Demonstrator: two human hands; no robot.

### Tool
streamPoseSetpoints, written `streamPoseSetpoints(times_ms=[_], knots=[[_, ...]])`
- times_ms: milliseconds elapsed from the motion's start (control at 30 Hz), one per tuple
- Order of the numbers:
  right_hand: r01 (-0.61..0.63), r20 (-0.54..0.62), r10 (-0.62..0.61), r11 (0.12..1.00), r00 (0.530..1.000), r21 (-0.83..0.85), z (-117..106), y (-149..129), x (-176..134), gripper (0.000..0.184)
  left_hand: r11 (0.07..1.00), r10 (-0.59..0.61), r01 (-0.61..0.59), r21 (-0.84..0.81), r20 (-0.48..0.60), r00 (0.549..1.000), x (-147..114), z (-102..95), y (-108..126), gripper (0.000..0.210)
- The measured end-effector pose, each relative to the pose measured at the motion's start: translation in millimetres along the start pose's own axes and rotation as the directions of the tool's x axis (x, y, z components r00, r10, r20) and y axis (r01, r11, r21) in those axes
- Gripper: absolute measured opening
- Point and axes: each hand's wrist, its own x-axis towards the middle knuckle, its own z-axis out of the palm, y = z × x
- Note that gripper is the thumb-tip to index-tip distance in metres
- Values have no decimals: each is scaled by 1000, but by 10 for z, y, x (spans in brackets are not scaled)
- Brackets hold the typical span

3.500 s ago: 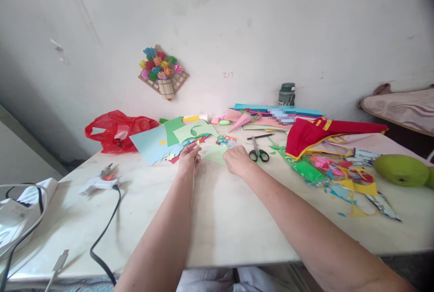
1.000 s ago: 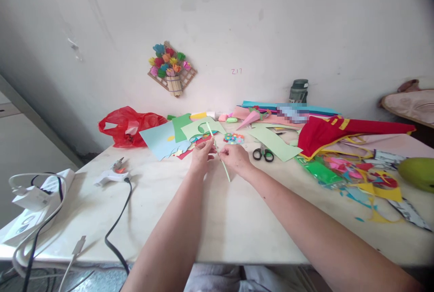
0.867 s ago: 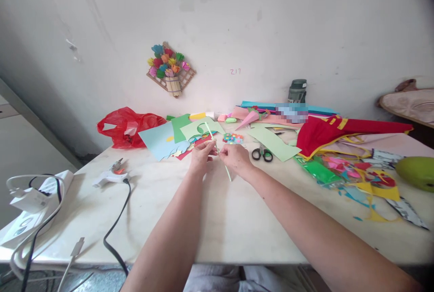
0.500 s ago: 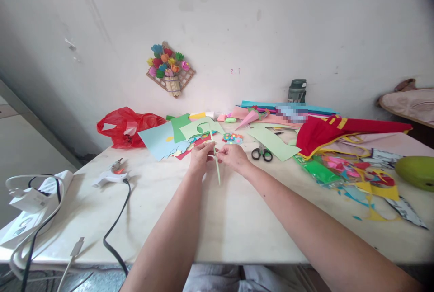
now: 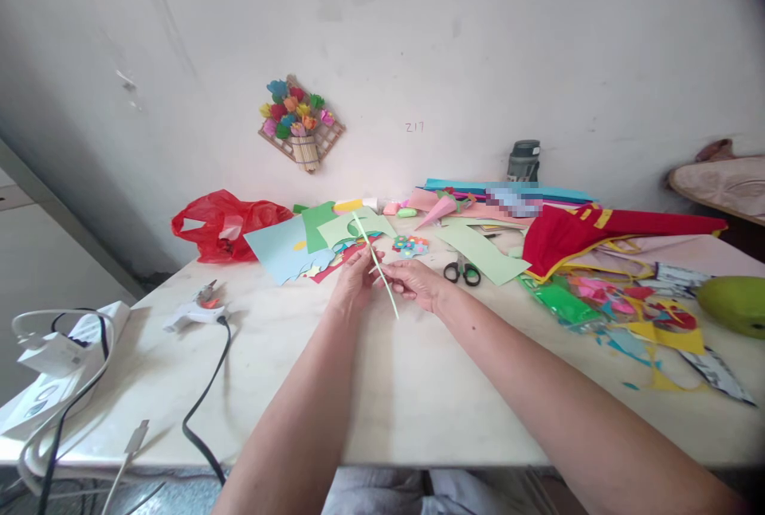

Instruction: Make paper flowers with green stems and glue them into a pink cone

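A narrow pale green paper strip [image 5: 386, 289] slants between my two hands, its upper end pointing up and left. Closed on its middle is my left hand [image 5: 354, 277], which pinches it between thumb and fingers. My right hand [image 5: 418, 282] pinches at the same place from the right, its fingertips meeting the strip; exactly what lies between them is partly hidden. Behind the hands lie light green paper [image 5: 382, 222] with a curved cut-out and a small cluster of colourful paper flowers [image 5: 409, 245]. Black-handled scissors [image 5: 462, 273] rest just beyond my right hand.
On the left are a white glue gun [image 5: 197, 312] with a black cord, a power strip [image 5: 111, 320] and a red plastic bag [image 5: 230, 220]. Paper scraps [image 5: 669, 328], a red cloth [image 5: 567, 236] and a green oval object [image 5: 732, 304] lie right. A bottle [image 5: 524, 162] stands behind.
The paper strip has tilted further, its upper end swinging left and its lower end right. My right hand has turned slightly and dropped a little; my left hand stays nearly in place.
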Motion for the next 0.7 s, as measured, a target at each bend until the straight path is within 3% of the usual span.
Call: streamPoseSetpoints(times_ms=[167,400,700], knots=[[30,-49,-32,999,998,-29,15,6,4,15,1000,-9,9,-8,21,1000,-28,35,9,27],[42,-158,-55,995,986,-87,59,-26,-23,12,997,42,-37,74,-65,997,16,-9,11,33],[49,-87,-54,997,995,-54,35,12,-3,13,996,57,-51,72,-83,995,8,9,32,30]])
